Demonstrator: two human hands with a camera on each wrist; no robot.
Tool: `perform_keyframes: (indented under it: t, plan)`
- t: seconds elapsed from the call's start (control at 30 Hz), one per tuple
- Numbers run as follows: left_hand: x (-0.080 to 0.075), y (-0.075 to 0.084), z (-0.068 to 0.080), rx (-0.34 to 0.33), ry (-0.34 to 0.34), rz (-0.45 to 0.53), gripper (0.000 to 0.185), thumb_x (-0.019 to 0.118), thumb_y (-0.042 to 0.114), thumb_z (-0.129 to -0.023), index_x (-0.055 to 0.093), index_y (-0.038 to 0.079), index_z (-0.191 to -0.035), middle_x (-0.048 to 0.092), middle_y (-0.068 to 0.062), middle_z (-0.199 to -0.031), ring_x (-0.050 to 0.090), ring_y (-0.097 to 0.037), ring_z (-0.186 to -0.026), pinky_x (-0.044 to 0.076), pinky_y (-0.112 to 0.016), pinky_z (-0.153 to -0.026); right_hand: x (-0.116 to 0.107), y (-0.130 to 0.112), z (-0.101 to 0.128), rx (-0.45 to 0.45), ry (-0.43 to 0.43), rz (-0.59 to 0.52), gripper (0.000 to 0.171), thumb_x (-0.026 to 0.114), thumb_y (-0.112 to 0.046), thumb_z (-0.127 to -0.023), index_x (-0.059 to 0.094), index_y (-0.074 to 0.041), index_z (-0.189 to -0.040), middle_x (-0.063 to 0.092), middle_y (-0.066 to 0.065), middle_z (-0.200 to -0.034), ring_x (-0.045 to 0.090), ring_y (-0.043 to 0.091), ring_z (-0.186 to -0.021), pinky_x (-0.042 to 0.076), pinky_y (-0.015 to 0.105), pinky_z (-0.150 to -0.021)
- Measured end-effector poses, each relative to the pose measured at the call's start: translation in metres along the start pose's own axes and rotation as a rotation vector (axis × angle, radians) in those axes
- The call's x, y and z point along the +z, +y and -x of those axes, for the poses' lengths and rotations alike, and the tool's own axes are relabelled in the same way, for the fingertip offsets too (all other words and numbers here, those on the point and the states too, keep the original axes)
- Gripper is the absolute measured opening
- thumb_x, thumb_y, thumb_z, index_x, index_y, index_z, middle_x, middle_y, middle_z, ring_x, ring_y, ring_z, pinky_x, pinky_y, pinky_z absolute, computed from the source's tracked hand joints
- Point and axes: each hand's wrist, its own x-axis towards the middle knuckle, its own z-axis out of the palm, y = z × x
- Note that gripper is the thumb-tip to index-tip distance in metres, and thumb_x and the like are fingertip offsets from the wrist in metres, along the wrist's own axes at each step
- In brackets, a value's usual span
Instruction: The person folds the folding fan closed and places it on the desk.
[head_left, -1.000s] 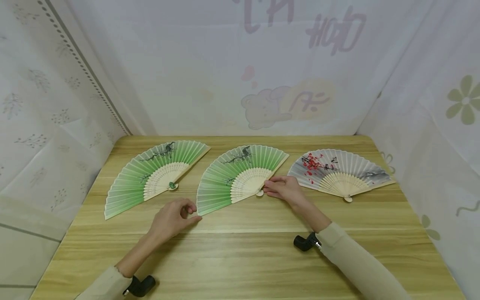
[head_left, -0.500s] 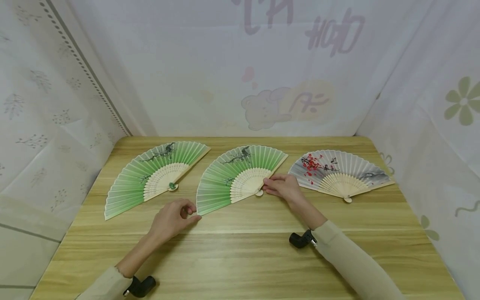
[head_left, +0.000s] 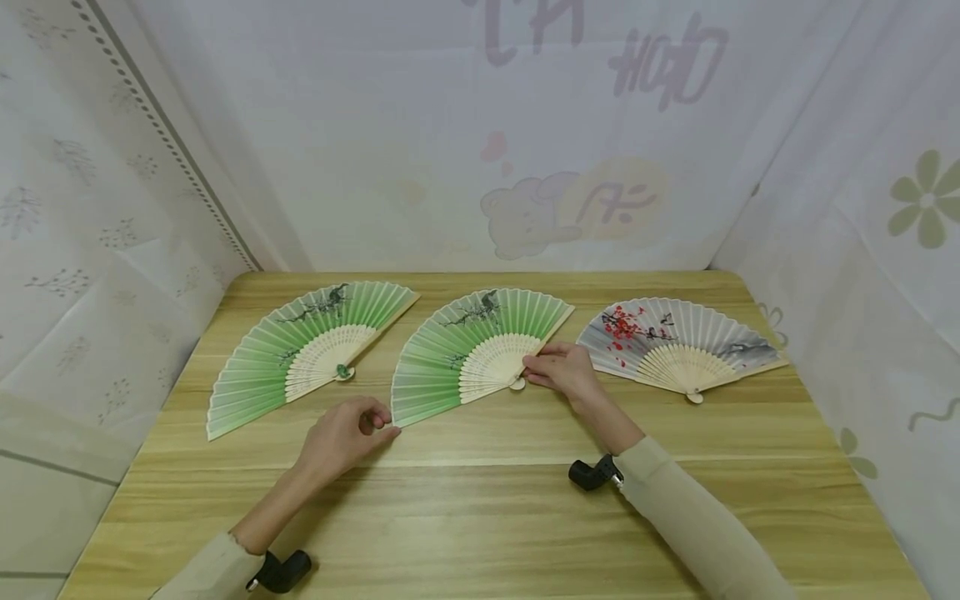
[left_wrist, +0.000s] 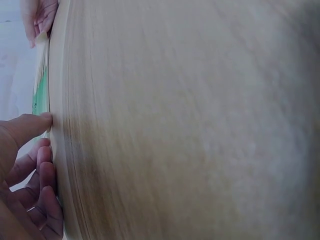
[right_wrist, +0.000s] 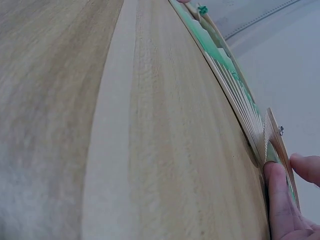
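Three spread folding fans lie in a row on the wooden table. The middle one is a green folding fan with a dark branch print and pale ribs. At its lower left corner, my left hand pinches the edge between thumb and fingers. My right hand pinches the outer rib close to the pivot; the right wrist view shows thumb and fingers on either side of the ribs. Left of it lies a matching green fan with a green knot at its pivot. A grey-white fan with red blossoms lies at right.
The wooden table ends at a pale cloth backdrop, with printed cloths hanging on both sides. A black wrist camera mount sits on the right wrist, another mount on the left.
My right wrist and forearm have shifted slightly left, while the fingers stay at the middle fan's rib. The left hand and the fans look nearly still.
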Motion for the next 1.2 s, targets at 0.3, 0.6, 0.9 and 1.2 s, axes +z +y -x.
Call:
perform_keyframes:
  t: [0.3,0.6,0.9,1.2]
  plan:
    - [0.0003,0.0,0.0007,-0.002,0.017,0.006,0.016,0.085,0.022,-0.084,0.07,0.017,-0.085,0.059,0.008,-0.078,0.054,-0.01,-0.069,0.045,-0.031,-0.058,0.0012,-0.0002,0.0,0.003,0.006,-0.008,0.032,0.074,0.007,-0.091,0.053,0.011,-0.115,0.072,0.018,-0.087,0.072,0.02,-0.074,0.06,0.03,-0.071]
    - [0.0019,0.0003,0.0008,-0.046,0.017,0.044,0.012,0.083,0.02,-0.086,0.073,0.015,-0.088,0.062,0.007,-0.078,0.056,-0.012,-0.071,0.047,-0.033,-0.059,0.0001,0.0013,-0.0022,0.012,0.006,-0.001,0.033,0.073,0.006,-0.091,0.052,0.01,-0.116,0.072,0.017,-0.087,0.072,0.019,-0.073,0.06,0.029,-0.07]
    - [0.0027,0.0035,0.0012,-0.08,0.063,0.061,0.015,0.083,0.021,-0.088,0.075,0.01,-0.095,0.066,0.006,-0.081,0.058,-0.013,-0.073,0.047,-0.033,-0.061,0.0001,0.0002,-0.0005,0.01,0.009,0.0,0.033,0.073,0.006,-0.091,0.051,0.009,-0.116,0.072,0.017,-0.086,0.072,0.019,-0.072,0.06,0.029,-0.07]
    - [0.0046,0.0069,-0.0034,-0.131,0.084,0.049,0.02,0.083,0.025,-0.087,0.073,0.009,-0.093,0.065,0.005,-0.079,0.059,-0.014,-0.073,0.048,-0.035,-0.059,0.0003,-0.0005,0.0009,0.003,-0.001,-0.002,0.034,0.073,0.005,-0.092,0.049,0.009,-0.116,0.071,0.017,-0.087,0.072,0.019,-0.073,0.06,0.028,-0.069]
